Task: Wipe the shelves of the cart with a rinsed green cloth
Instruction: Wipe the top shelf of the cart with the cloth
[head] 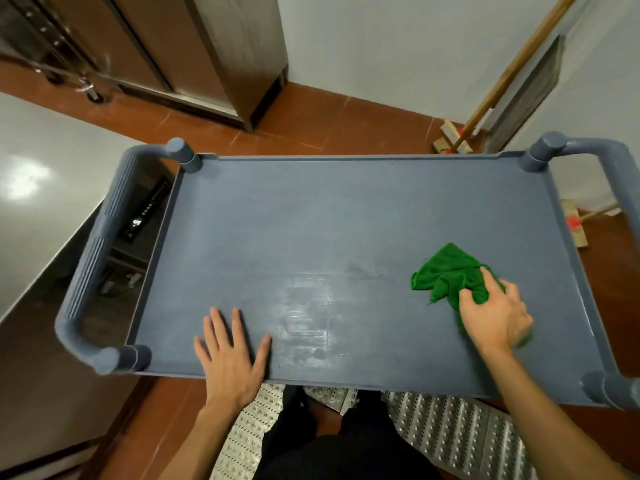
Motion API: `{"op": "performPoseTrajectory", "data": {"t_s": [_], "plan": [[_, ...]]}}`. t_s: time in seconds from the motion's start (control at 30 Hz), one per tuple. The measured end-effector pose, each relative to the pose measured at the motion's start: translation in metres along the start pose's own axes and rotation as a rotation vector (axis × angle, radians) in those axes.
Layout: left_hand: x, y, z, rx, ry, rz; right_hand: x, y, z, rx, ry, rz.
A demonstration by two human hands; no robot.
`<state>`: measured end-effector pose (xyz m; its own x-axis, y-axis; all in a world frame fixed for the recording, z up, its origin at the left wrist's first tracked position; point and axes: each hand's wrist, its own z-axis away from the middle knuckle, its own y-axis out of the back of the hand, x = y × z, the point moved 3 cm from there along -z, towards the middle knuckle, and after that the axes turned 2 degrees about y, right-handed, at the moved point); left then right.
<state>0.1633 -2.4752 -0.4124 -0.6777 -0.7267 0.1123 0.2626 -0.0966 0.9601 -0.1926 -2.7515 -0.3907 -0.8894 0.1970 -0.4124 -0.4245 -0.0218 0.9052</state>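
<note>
The grey-blue cart's top shelf (346,216) fills the middle of the head view, with a handle at each end. A crumpled green cloth (446,271) lies on the shelf's right part. My right hand (495,313) presses down on the cloth's near side, fingers curled into it. My left hand (232,355) rests flat on the shelf near its front edge, fingers spread, holding nothing. A pale streaky wet patch (308,313) shows on the shelf between my hands. Lower shelves are hidden.
A steel counter (38,188) stands close on the left. A steel cabinet (194,50) is at the back. Brooms (457,140) lean against the white wall at the right. A perforated metal floor grate (450,434) lies under my feet.
</note>
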Motion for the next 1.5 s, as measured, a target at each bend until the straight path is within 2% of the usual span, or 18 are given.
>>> {"op": "performPoseTrajectory", "data": {"t_s": [0.23,0.4,0.6,0.7,0.83,0.97,1.03,1.1,1.2,1.3,1.4,1.5], "plan": [[-0.005,-0.009,-0.006,-0.047,-0.064,0.018,-0.048,-0.023,0.017,-0.039,0.012,0.003],[-0.009,-0.009,-0.009,-0.069,-0.089,0.023,-0.118,-0.061,0.053,-0.039,0.136,-0.014],[-0.012,-0.006,-0.016,-0.069,-0.108,0.047,-0.23,-0.121,0.123,-0.196,0.356,-0.032],[-0.015,-0.002,-0.018,-0.056,-0.126,0.133,-0.273,-0.145,0.163,-0.323,0.471,0.028],[-0.03,0.018,-0.022,-0.036,-0.107,0.448,-0.3,-0.159,0.201,-0.395,0.513,0.045],[-0.046,0.037,-0.035,-0.106,0.104,0.877,-0.303,-0.162,0.214,-0.443,0.533,0.003],[-0.048,0.048,-0.043,-0.114,0.18,1.013,-0.303,-0.157,0.212,-0.488,0.49,-0.127],[-0.048,0.059,-0.05,-0.143,0.221,1.135,-0.298,-0.152,0.208,-0.573,0.354,-0.283],[-0.05,0.065,-0.063,-0.301,0.388,1.409,-0.295,-0.14,0.213,-0.657,0.114,-0.576],[-0.049,0.074,-0.063,-0.549,0.541,1.754,-0.3,-0.124,0.222,-0.657,-0.064,-0.898],[-0.036,0.092,-0.053,-0.742,0.519,2.063,-0.309,-0.107,0.239,-0.839,-0.188,-1.268],[-0.025,0.11,-0.047,-0.778,0.436,2.173,-0.323,-0.083,0.253,-0.931,-0.102,-1.332]]}}
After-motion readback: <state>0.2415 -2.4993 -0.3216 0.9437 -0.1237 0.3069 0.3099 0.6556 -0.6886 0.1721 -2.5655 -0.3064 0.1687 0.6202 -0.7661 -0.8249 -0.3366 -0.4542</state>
